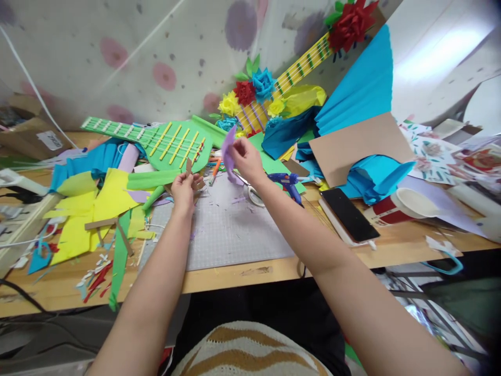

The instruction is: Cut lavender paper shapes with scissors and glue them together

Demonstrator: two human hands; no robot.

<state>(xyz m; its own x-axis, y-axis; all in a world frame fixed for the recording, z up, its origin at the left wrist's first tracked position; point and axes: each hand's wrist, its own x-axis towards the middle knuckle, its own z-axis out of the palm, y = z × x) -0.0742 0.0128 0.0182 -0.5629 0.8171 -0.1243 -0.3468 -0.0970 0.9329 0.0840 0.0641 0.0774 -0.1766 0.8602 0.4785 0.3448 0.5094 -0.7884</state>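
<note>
My right hand (246,159) is raised over the grey cutting mat (230,235), its fingers pinched on a piece of purple paper (229,151) that curls down toward the mat. My left hand (185,189) sits lower and to the left, fingers closed round a small brown cardboard strip (189,166) that sticks up from them. A blue glue gun (288,183) lies just right of my right hand. Behind both hands lies a green paper guitar (172,143) with yellow strips.
Yellow, green and blue paper scraps (97,209) cover the left of the wooden table (410,245). A black phone (348,214), a red paper cup (399,206), brown cardboard (358,143) and a blue paper fan (364,86) are at the right. Paper flowers (250,94) stand at the back.
</note>
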